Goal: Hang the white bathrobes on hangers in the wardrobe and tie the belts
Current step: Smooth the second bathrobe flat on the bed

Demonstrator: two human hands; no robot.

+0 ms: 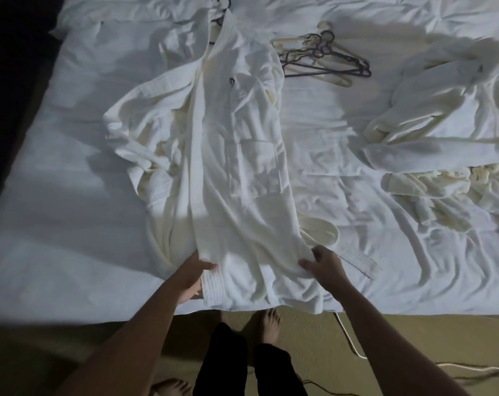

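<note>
A white bathrobe (228, 155) lies spread lengthwise on the bed, its collar at the far end over a dark hanger (224, 2) whose hook sticks out. My left hand (192, 277) grips the robe's lower left hem, thumb on top. My right hand (324, 262) pinches the lower right edge of the hem. The robe's belt (354, 257) trails out on the sheet just right of my right hand. A second white bathrobe (442, 118) lies crumpled at the right of the bed.
A pile of dark and cream hangers (325, 57) lies at the far middle of the white bed (56, 195). Crumpled cream towelling (448, 192) sits below the second robe. A white cable (354, 350) runs over the floor by my bare feet.
</note>
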